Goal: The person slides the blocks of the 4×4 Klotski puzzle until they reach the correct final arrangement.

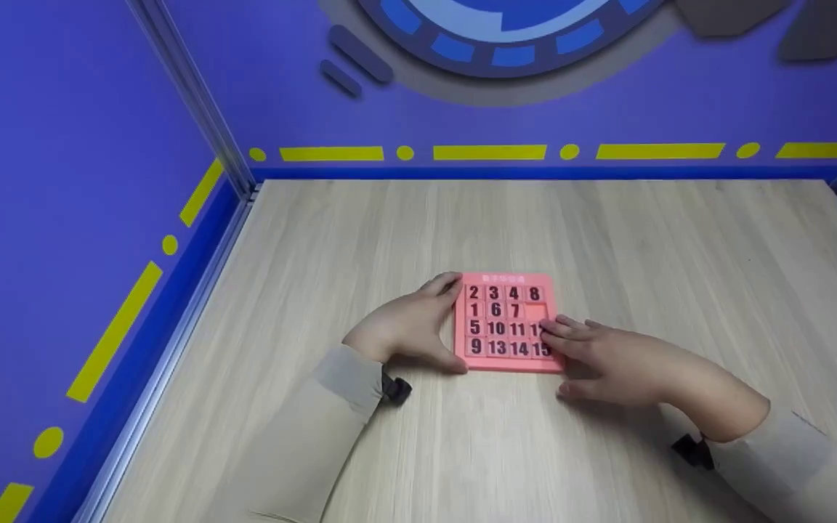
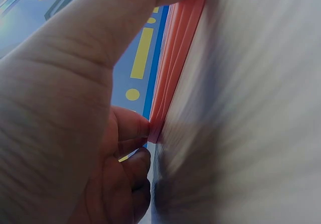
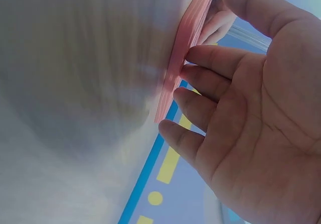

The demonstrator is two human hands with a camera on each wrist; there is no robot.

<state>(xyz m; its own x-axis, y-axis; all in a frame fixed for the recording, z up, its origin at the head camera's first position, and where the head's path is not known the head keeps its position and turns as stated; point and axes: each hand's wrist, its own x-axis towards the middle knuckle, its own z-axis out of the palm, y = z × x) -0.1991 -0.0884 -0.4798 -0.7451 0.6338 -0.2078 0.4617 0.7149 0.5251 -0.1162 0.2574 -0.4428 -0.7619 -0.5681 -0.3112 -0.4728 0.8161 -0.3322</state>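
A pink sliding number puzzle [image 1: 507, 319] lies flat on the table, its tiles showing black numbers. The top row reads 2, 3, 4, 8; the gap [image 1: 536, 311] is at the right end of the second row, beside the 7. My left hand [image 1: 418, 319] holds the puzzle's left side, thumb at the near corner and fingertips at the far one. From the right, my right hand [image 1: 618, 363] rests extended fingertips on the right end of the third row, partly covering the tile there. Its thumb stays apart from the frame, over the table.
The wood-grain table [image 1: 360, 232] spreads around the puzzle. Blue panels with yellow marks [image 1: 490, 152] rise behind it and at the left, joined by a metal corner post [image 1: 193, 94]. A dark strap piece [image 1: 395, 389] sits at the left wrist.
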